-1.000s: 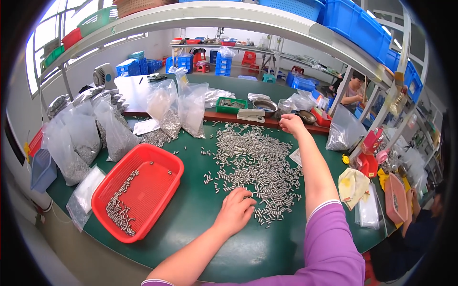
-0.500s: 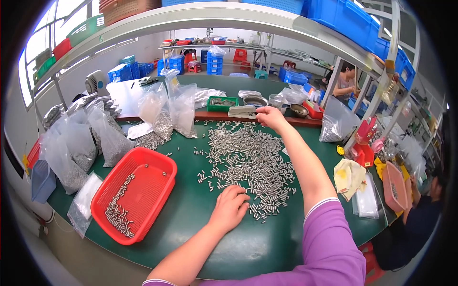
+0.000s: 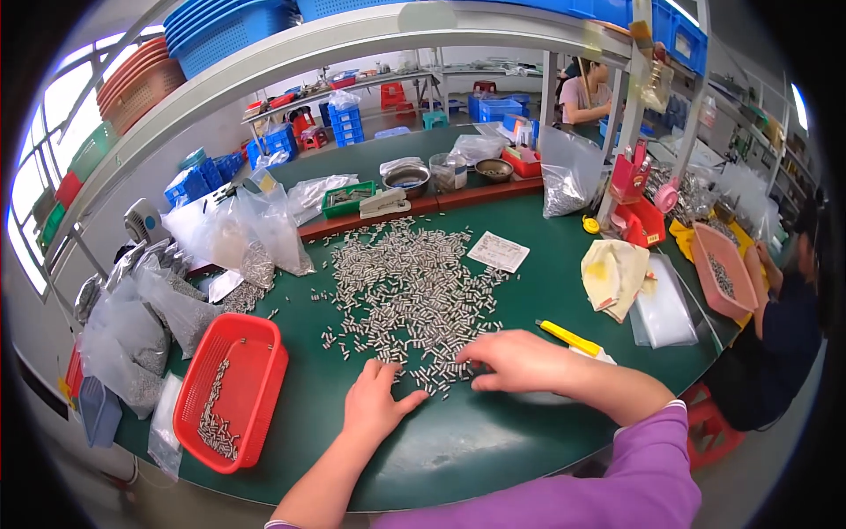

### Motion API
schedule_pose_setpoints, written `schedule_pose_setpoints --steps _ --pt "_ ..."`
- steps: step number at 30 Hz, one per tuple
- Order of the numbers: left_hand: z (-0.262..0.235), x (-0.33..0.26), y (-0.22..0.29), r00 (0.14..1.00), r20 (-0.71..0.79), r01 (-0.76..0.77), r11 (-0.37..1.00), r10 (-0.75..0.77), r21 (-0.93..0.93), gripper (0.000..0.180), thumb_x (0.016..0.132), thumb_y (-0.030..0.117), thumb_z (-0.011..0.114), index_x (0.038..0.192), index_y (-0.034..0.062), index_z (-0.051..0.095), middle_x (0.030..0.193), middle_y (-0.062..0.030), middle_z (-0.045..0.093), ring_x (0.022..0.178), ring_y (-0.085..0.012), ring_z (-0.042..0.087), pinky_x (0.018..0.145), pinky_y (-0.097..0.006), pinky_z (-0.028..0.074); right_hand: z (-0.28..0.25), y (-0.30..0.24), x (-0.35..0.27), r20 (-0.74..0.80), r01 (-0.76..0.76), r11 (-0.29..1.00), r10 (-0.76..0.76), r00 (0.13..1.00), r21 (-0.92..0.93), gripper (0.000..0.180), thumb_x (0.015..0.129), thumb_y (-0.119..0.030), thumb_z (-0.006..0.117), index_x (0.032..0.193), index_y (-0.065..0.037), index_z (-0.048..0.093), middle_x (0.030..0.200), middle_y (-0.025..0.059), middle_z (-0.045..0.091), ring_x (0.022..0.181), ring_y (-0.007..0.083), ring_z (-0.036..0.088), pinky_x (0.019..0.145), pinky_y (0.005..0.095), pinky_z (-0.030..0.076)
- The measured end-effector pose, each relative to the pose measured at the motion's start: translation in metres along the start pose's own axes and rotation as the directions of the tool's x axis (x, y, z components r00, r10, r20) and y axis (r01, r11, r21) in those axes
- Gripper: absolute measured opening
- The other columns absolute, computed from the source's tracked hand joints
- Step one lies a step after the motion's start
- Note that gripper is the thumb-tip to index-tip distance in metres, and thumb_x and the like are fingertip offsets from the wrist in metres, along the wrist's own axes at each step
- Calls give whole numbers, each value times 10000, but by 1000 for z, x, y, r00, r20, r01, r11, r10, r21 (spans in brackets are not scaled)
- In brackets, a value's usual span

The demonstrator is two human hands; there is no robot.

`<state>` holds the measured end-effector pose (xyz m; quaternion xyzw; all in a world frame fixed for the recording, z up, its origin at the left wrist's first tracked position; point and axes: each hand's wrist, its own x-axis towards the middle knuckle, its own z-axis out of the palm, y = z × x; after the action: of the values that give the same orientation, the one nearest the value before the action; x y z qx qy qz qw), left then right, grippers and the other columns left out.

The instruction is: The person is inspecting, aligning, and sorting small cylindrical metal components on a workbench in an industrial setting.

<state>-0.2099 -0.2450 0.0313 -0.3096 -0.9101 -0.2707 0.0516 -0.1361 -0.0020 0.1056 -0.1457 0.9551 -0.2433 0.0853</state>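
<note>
Red basket [image 3: 264,388], left: metal pins [image 3: 214,423] along its left side. Left hand [image 3: 372,406] loose, thumb spread; right hand [image 3: 515,360] bent over, grip cannot be told; both at near edge of pin pile [image 3: 405,286]. Beyond: green tray [image 3: 341,211], small pieces inside

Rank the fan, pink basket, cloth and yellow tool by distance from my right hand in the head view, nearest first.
From your right hand:
1. Yellow tool: just to its right.
2. Cloth: right and farther forward.
3. Pink basket: far right.
4. Fan: far left, toward the back.
</note>
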Motion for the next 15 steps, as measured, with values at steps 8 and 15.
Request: schedule_pose_setpoints --steps 8,15 --pt "18 -2 -3 973 105 -183 961 207 -205 590 724 246 805 1214 36 553 1065 -137 570 1002 -330 577 844 -403 493 76 3 -3 -208 -47 999 48 977 10 448 777 -187 724 1176 -32 590 1102 170 572 1040 359 580 903 426 487" --pt "24 4 -4 967 93 -181 896 237 -406 551 745 24 737 1255 30 527 1018 -103 579 838 -216 596 780 -328 518 90 10 23 -413 40 997 -6 911 72 315 762 -77 711 1067 -45 636 946 134 620 863 304 638 785 396 529"
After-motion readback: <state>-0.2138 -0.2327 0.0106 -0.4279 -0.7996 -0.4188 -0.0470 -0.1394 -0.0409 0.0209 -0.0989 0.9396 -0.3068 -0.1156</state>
